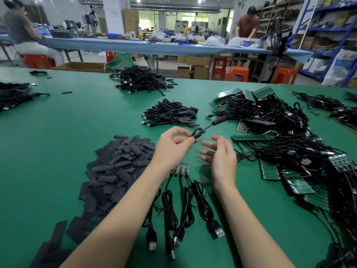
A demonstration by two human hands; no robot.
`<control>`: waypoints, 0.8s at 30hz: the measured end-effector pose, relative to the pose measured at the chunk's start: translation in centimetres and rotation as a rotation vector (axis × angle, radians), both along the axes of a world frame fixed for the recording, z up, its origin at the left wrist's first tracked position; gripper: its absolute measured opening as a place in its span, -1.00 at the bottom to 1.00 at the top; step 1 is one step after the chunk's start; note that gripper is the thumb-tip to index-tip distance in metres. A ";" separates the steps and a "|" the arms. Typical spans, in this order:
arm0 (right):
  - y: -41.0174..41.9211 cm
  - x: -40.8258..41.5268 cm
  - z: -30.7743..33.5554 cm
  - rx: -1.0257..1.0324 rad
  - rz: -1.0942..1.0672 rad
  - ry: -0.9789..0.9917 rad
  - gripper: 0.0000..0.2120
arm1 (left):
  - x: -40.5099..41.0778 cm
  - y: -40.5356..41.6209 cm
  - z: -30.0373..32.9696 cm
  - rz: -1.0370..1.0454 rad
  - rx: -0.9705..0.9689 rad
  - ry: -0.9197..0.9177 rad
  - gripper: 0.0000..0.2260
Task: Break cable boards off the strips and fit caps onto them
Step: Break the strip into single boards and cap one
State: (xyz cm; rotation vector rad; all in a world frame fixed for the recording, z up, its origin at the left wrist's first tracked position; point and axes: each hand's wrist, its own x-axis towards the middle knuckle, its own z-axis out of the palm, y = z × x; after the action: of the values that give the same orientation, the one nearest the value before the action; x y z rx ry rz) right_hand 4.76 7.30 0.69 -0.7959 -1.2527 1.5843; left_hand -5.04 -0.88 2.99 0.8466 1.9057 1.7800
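- Capped cable [204, 128] pinched in left hand [172, 146], thumb and forefinger closed on its coiled black lead, capped end [219, 120] sticking up and away toward the far pile of finished cables [171, 113].
- Probably the tail of one cycle: cap already on the board end, piece seemingly ready for setting aside on the finished pile just beyond.
- Right hand [220, 155] empty, fingers loosely spread and half curled, close beside the left but touching nothing; grip wide open.
- Left grip narrow, closed only on the lead, not on the cap itself.
- Short strip section [181, 168] of green boards lying on the green desk [67, 117] just under the left wrist, several leads with USB plugs [217, 230] trailing toward the body; boards there uncapped.
- Loose black caps [119, 163] heaped to the left, within easy reach of the left hand.
- Bulk tangle of uncut strips and cables [286, 144] to the right.
- Next move, by judgement: drop the held cable on the finished pile, then snap one board off the near strip section with both hands and pull a cap from the heap.
- Care needed in the snap: support close to the break line, no tugging on the soldered leads.
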 end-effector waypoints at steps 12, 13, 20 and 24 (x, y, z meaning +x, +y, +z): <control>-0.2 0.4 -0.4 0.140 0.061 -0.177 -0.65 | -10.5 7.7 4.8 0.245 -0.425 0.831 -0.80; -0.2 0.4 -0.4 0.150 0.060 -0.190 -0.66 | -11.4 7.9 5.1 0.251 -0.461 0.871 -0.78; 0.0 0.5 -0.6 0.201 0.056 -0.247 -0.68 | -13.8 7.9 4.3 0.154 -0.683 0.852 -0.73; 0.0 0.4 -0.6 0.208 0.058 -0.239 -0.70 | -10.5 6.7 2.9 0.163 -0.487 0.773 -0.83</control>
State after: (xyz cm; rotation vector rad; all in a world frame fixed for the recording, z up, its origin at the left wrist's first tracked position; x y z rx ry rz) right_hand 5.14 7.26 0.11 -0.8395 -1.5966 1.4049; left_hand -15.50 5.82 5.90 1.3277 2.7902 1.0155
